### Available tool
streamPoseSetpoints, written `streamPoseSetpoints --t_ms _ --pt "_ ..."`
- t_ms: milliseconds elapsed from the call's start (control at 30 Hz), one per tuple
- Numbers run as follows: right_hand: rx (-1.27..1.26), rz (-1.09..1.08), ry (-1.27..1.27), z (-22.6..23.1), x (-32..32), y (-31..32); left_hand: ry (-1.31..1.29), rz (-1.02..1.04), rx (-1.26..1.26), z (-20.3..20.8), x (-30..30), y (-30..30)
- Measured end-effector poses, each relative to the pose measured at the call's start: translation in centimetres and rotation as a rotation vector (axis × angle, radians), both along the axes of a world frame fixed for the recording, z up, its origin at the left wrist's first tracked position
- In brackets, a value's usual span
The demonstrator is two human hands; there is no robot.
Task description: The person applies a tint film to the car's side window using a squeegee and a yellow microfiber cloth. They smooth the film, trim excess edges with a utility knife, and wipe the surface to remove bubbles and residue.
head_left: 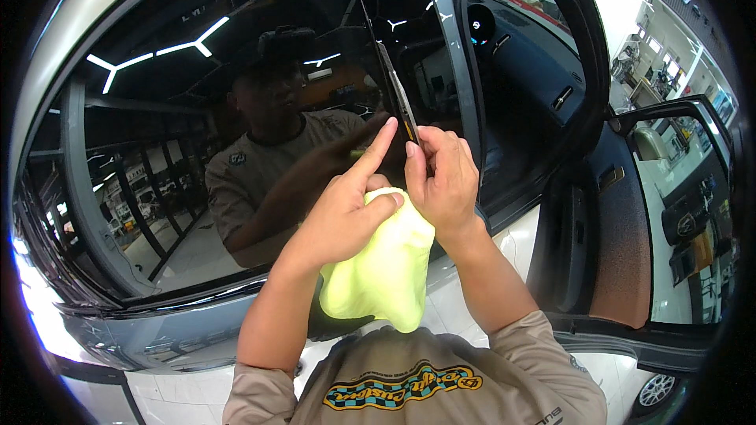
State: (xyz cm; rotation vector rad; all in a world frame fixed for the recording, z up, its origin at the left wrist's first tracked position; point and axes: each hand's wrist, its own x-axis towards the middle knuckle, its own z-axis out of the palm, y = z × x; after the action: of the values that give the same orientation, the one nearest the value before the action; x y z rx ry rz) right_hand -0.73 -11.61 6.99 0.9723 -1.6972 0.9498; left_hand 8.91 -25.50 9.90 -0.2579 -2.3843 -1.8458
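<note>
- Head view: I see the right hand (445, 177) pinching a slim dark tool (402, 98), forearm (494, 283) angled from near right.
- Left hand (342, 208) clutches a yellow cloth (378, 275), index finger (378, 145) extended far.

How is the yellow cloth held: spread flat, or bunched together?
Bunched: the yellow cloth is pinched near its top by the left hand, and the rest hangs below in soft bulges. Any inner folds are hidden.

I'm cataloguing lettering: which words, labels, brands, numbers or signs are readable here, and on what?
Shirt: yellow lettering on a checkered band, partly legible, not quoted here.
Shirt, lower right: dark lettering, only partly visible.
Steering wheel: pale emblem, too small to read.
Reflected sleeve: badge, blurred.
</note>
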Motion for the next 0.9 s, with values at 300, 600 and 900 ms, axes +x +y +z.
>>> streamPoseSetpoints --t_ms 300,600,900 --pt "-0.059 0.049 -0.028 -0.3 0.1 0.3 -0.020 0.001 -0.047 0.1 0.0 0.1" --pt "-0.108 0.046 -0.150 -3.7 1.2 2.5 -0.022 0.010 -0.015 0.0 0.6 0.3" --pt "-0.060 0.091 -0.084 -4.8 1.9 1.6 0.035 0.085 -0.076 -0.5 1.2 -0.1"
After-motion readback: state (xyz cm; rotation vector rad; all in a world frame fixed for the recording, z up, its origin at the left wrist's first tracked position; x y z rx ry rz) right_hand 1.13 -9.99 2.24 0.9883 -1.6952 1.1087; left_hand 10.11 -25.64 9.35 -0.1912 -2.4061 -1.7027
